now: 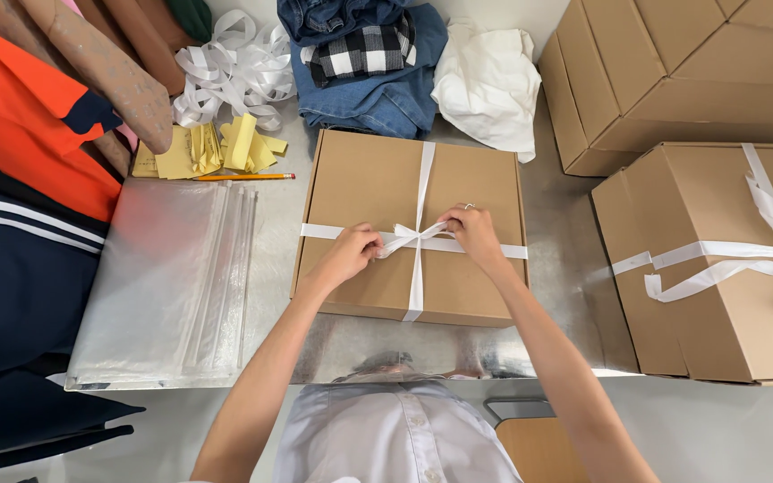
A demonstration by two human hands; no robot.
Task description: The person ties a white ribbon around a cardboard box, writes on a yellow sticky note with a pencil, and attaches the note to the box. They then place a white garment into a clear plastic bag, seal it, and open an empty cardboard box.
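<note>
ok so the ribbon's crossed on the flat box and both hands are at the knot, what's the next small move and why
Probably pull the two ends apart sideways to snug the knot. The left hand and right hand each pinch the white ribbon where it crosses on the flat cardboard box, and the small loops of the knot look loose, not yet a finished bow like that on the box to the right.

Head view: looked steeply down from the person's head at the bench (565, 224).
Nearness: close, at arm's reach.
Views: one only.
</note>
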